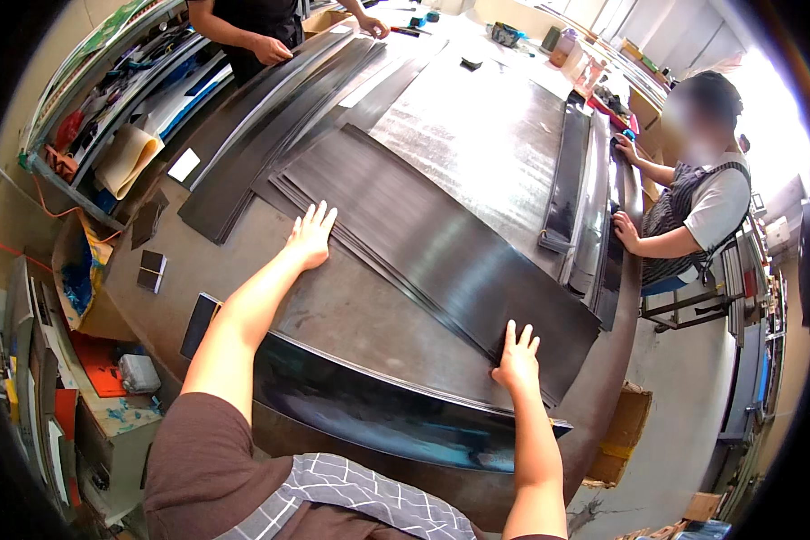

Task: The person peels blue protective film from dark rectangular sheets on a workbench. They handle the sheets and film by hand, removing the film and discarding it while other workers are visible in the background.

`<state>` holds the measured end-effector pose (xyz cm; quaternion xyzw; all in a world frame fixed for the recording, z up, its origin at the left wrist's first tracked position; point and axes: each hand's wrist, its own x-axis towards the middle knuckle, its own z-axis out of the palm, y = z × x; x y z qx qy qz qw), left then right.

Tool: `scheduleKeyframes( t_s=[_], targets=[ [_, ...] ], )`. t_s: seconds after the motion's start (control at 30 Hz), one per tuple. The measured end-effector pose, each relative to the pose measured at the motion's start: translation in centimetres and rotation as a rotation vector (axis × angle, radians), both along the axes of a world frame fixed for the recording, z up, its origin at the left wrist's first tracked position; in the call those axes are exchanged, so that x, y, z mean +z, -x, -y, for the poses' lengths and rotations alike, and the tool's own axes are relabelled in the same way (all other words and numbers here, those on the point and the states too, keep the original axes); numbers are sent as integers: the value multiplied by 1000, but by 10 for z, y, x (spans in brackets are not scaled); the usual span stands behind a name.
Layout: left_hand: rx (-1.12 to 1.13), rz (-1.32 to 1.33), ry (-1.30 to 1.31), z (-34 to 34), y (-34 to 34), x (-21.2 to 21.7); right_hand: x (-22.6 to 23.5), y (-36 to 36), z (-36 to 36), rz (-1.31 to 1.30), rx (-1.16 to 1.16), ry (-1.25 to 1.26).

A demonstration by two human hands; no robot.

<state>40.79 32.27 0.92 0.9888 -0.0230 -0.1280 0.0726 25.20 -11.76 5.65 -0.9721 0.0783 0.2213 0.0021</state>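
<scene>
A stack of thin black sheets [432, 247] lies slantwise on the grey metal worktable [342, 310]. My left hand [311, 236] rests flat, fingers spread, on the stack's near left edge. My right hand [517, 354] presses flat, fingers apart, on the stack's near right corner. Neither hand grips anything. A glossy dark curved strip [378, 409] lies along the table's near edge, below both hands.
More long black sheets [270, 117] lie at the far left, where a person in black [261, 27] has hands on them. A seated person in an apron [693, 202] handles dark strips [567, 180] at the right edge. Shelves with clutter [108, 117] stand left; a cardboard box [623, 432] sits on the floor.
</scene>
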Motion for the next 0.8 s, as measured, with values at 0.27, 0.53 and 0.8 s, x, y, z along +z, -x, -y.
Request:
scheduleKeyframes(
  t_s=[0.27,0.53,0.8],
  targets=[
    [-8,132,51,3,59,-9,-2,16,28,-17,47,9],
    [451,451,81,-77,0,-4,-5,21,40,13,86,-13],
    [1428,686,732,-144,-29,-35,6,16,31,-93,33,47]
  ],
)
